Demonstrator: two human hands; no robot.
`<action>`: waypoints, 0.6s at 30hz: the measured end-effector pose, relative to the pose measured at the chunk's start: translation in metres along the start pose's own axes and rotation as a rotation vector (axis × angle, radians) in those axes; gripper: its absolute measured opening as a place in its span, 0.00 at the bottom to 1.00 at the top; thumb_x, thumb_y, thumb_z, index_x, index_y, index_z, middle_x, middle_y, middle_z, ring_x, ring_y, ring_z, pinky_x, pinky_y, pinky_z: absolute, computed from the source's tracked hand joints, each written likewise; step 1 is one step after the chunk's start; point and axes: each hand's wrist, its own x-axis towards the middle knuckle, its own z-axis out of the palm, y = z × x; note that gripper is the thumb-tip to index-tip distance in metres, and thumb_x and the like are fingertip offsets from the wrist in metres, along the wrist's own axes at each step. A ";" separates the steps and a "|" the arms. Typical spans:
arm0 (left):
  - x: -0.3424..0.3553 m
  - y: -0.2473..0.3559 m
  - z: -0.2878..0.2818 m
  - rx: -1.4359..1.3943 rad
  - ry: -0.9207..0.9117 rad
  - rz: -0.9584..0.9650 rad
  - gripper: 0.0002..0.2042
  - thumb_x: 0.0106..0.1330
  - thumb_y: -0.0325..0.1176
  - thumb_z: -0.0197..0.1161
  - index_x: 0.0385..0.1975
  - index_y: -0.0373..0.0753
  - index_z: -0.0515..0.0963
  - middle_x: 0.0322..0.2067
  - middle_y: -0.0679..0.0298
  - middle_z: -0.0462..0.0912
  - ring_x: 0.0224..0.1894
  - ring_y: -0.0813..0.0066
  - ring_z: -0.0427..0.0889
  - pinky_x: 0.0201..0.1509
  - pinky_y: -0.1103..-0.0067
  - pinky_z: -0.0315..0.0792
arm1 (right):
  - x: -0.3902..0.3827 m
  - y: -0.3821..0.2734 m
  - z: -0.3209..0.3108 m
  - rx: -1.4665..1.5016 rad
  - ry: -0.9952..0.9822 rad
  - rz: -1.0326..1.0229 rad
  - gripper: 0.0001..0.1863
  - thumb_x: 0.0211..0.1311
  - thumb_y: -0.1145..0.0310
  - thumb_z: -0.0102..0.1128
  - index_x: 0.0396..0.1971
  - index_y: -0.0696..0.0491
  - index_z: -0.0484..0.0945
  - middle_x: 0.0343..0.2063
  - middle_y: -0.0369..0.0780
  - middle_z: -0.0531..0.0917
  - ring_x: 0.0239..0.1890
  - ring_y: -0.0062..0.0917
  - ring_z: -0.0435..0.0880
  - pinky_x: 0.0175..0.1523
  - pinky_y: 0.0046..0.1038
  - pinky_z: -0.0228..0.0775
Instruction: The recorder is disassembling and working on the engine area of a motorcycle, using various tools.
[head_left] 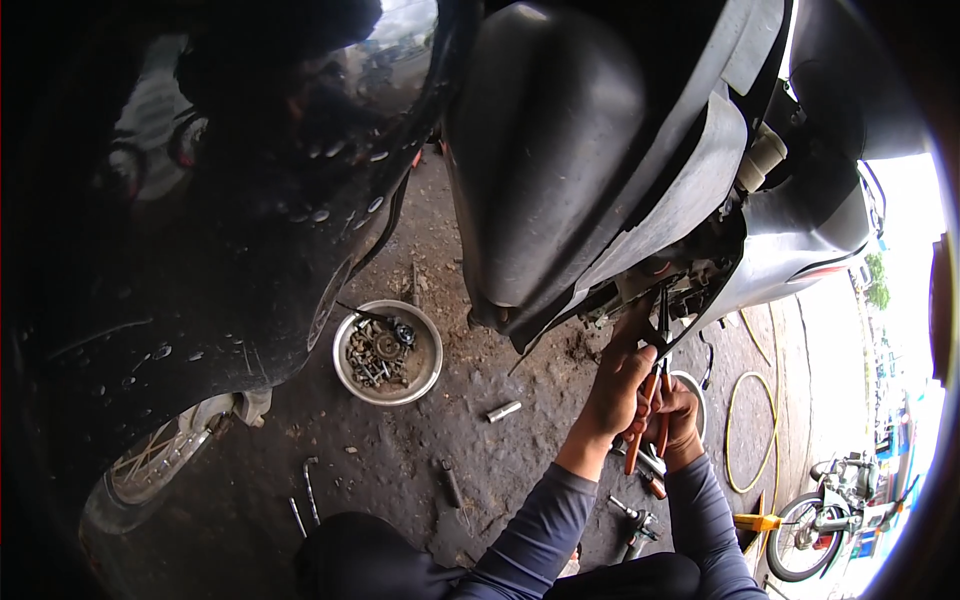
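My left hand point(625, 390) and my right hand point(678, 420) are together on orange-handled long-nose pliers point(634, 444), fingers closed round the handles. The pliers' dark jaws point(663, 320) reach up into the opened underside of a scooter point(685, 275), among dark mechanical parts whose detail is too small to make out. Part of my left hand's fingers is hidden behind the pliers. Above hangs the scooter's matte black plastic body point(545, 140), with a silver side panel point(790, 255) to the right.
A glossy black vehicle point(200, 250) fills the left. A metal bowl of hardware point(435, 360) sits on the dirty floor point(420, 480), with loose tools point(635, 530) and a silver cylinder point(503, 411). At right lie a yellow hose point(730, 420) and a parked motorbike point(830, 510).
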 end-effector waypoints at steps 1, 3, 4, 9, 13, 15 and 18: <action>0.000 0.001 0.000 0.009 0.004 -0.001 0.30 0.62 0.31 0.47 0.67 0.34 0.59 0.67 0.52 0.59 0.70 0.60 0.54 0.72 0.71 0.46 | 0.000 0.001 0.000 0.035 0.010 0.014 0.06 0.46 0.73 0.58 0.22 0.59 0.72 0.28 0.48 0.75 0.26 0.44 0.78 0.34 0.52 0.73; 0.000 0.002 0.002 0.017 0.007 0.000 0.30 0.61 0.31 0.47 0.67 0.34 0.59 0.67 0.52 0.59 0.70 0.60 0.54 0.72 0.71 0.46 | -0.001 0.001 -0.001 0.068 0.020 0.029 0.06 0.47 0.73 0.57 0.22 0.59 0.72 0.28 0.48 0.75 0.26 0.44 0.78 0.34 0.53 0.73; 0.001 0.003 0.003 0.037 0.009 0.016 0.28 0.65 0.34 0.46 0.66 0.33 0.59 0.67 0.53 0.60 0.70 0.62 0.55 0.72 0.71 0.47 | -0.001 0.002 -0.004 0.078 0.002 0.022 0.06 0.47 0.73 0.57 0.23 0.59 0.72 0.28 0.48 0.75 0.26 0.45 0.78 0.33 0.54 0.72; 0.002 0.011 0.008 0.035 0.012 0.003 0.28 0.67 0.37 0.45 0.67 0.32 0.58 0.67 0.55 0.60 0.70 0.65 0.56 0.72 0.72 0.48 | 0.003 0.003 0.011 0.022 0.052 0.003 0.06 0.44 0.74 0.57 0.22 0.59 0.71 0.25 0.46 0.74 0.23 0.38 0.76 0.30 0.45 0.72; 0.000 0.006 0.007 -0.135 0.022 -0.058 0.30 0.63 0.34 0.48 0.67 0.34 0.58 0.65 0.54 0.61 0.67 0.64 0.60 0.68 0.74 0.53 | 0.006 0.004 0.021 0.071 0.064 -0.118 0.08 0.37 0.75 0.56 0.21 0.58 0.68 0.23 0.43 0.73 0.19 0.27 0.70 0.23 0.30 0.66; -0.001 0.001 0.003 -0.059 0.028 -0.008 0.30 0.64 0.36 0.48 0.67 0.35 0.58 0.65 0.55 0.61 0.66 0.66 0.61 0.68 0.74 0.54 | 0.006 0.000 0.014 0.006 0.034 -0.053 0.08 0.37 0.76 0.56 0.21 0.57 0.68 0.23 0.44 0.73 0.21 0.30 0.74 0.26 0.32 0.73; 0.000 -0.002 0.002 -0.097 0.010 -0.002 0.29 0.64 0.35 0.47 0.67 0.35 0.58 0.65 0.55 0.61 0.66 0.67 0.61 0.68 0.74 0.53 | 0.003 0.000 0.017 -0.071 0.087 -0.118 0.06 0.40 0.77 0.56 0.22 0.57 0.69 0.25 0.45 0.74 0.26 0.38 0.80 0.36 0.43 0.80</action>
